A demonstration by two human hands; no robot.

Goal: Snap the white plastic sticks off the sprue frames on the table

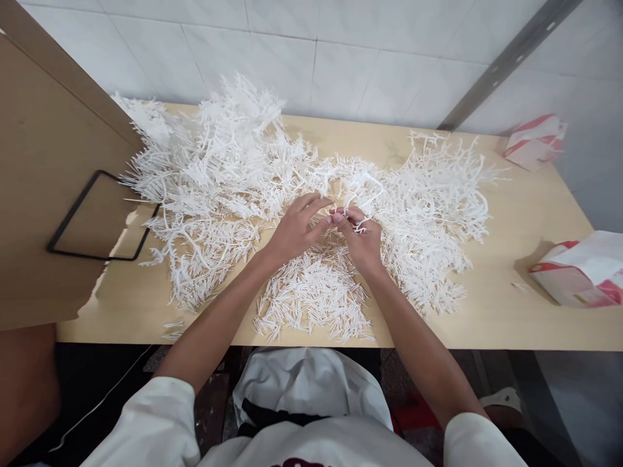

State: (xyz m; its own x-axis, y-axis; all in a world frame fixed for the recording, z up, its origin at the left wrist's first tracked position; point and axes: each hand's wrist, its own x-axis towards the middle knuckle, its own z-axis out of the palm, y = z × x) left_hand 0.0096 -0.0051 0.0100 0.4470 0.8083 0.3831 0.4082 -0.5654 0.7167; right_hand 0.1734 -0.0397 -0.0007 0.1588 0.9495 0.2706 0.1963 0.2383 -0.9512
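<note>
In the head view both hands meet over the middle of a table covered in white branching pieces that look like plastic. My right hand [364, 241] is closed, its thumb and fingers pinching a small white branched sprig [359, 227] whose tips stick out past the fingers. Close against it, my left hand [302, 224] has thumb and forefinger curled in at the sprig's other end. The exact contact there is partly hidden by the fingertips. Just below the hands lies a low heap of short, thin white pieces [314, 295].
A tall pile of white branches [209, 155] rises at the left, and another heap [438, 188] spreads at the right. Cardboard [58, 162] and a black wire frame [73, 217] stand far left. Two red-and-white packages [579, 272] sit right. A tiled wall [341, 65] closes the back.
</note>
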